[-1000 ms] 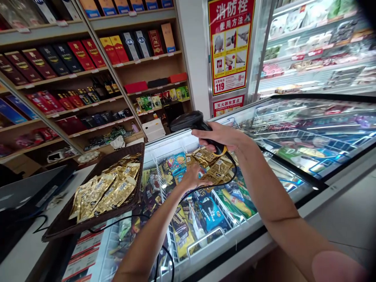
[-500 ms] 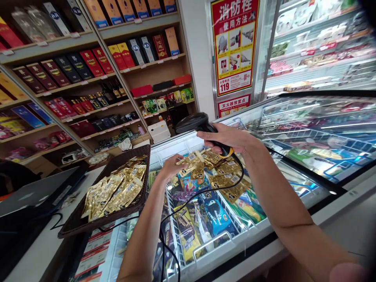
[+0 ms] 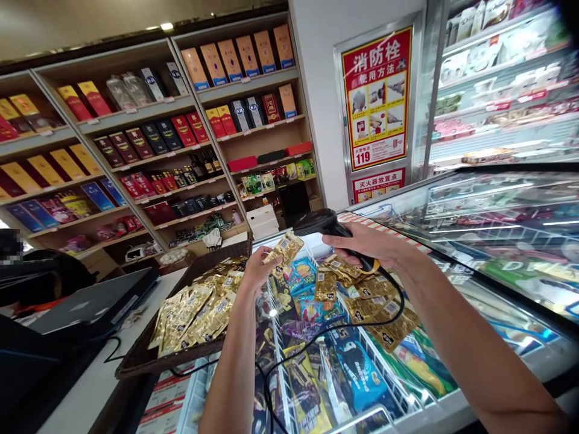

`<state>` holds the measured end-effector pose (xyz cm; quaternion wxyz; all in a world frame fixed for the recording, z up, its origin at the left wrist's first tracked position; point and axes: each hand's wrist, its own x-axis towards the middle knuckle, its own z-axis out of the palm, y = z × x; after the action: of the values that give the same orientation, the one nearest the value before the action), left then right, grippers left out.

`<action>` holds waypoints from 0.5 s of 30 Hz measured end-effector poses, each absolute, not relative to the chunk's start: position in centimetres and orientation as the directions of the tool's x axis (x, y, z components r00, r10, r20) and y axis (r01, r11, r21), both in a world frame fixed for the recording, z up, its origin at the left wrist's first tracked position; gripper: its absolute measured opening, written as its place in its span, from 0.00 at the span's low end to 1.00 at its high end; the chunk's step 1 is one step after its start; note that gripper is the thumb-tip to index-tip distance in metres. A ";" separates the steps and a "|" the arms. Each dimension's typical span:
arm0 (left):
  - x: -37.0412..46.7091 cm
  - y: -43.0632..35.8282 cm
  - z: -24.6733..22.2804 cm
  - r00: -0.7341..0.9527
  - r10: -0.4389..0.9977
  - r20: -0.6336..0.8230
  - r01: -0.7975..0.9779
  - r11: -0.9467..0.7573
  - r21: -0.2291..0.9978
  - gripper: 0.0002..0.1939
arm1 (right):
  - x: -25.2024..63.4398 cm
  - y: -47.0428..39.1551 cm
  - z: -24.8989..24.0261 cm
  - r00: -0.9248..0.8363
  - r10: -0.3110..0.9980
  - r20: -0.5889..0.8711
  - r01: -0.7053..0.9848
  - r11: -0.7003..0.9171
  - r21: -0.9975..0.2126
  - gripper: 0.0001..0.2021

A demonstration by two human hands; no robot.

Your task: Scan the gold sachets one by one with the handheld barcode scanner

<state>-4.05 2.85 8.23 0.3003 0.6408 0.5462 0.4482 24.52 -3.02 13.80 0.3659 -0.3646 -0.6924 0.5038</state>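
Observation:
My right hand [image 3: 368, 244] is wrapped round the handle of a black barcode scanner [image 3: 321, 223], whose head points left. A black cable hangs in a loop from its handle. Between the fingers of my left hand [image 3: 259, 269] is a gold foil packet [image 3: 286, 250], its printed barcode facing up, just below the scanner head. More gold packets [image 3: 384, 307] lie in a loose pile on the freezer's glass, below my right hand. On the left, a dark brown woven basket [image 3: 131, 361] holds a heap of similar gold packets [image 3: 194, 316].
Under the glass, the chest freezer holds wire baskets of bagged ice creams [image 3: 357, 367]. A dark laptop-like device [image 3: 94, 307] sits on the white counter [image 3: 85, 386] at left. Shelves of boxed bottles [image 3: 172, 135] and a red fire-hydrant poster [image 3: 380, 99] stand behind. A person is partly visible far left.
My left hand has brought a gold packet up under the scanner head, away from the other packets. The view has tilted up and shifted left. The scanner stays in my right hand.

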 end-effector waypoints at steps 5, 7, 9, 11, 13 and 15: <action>-4.3 2.6 8.5 -0.018 0.966 0.258 0.419 -0.227 0.879 0.17 | 24.3 -3.0 13.5 -0.490 0.862 0.126 0.123 0.212 -0.970 0.25; -4.3 2.5 8.5 -0.027 0.965 0.262 0.417 -0.227 0.880 0.18 | 24.4 -3.0 13.4 -0.494 0.861 0.119 0.133 0.210 -0.969 0.26; -4.4 2.5 8.5 -0.036 0.963 0.266 0.413 -0.229 0.882 0.19 | 24.4 -2.9 13.3 -0.498 0.859 0.119 0.149 0.221 -0.964 0.26; -4.4 2.5 8.6 -0.041 0.963 0.267 0.404 -0.229 0.886 0.19 | 24.4 -2.9 13.3 -0.503 0.855 0.122 0.167 0.234 -0.958 0.26; -4.3 2.5 8.6 -0.043 0.965 0.260 0.389 -0.224 0.894 0.18 | 24.3 -2.9 13.3 -0.507 0.853 0.123 0.182 0.246 -0.952 0.26; -4.3 2.5 8.7 -0.049 0.967 0.249 0.372 -0.213 0.903 0.17 | 24.3 -3.0 13.3 -0.508 0.852 0.125 0.197 0.256 -0.946 0.25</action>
<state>-4.33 2.47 8.68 0.3116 0.6151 0.5442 0.4779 24.28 -3.03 13.28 0.3353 -0.3652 -0.7181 0.4884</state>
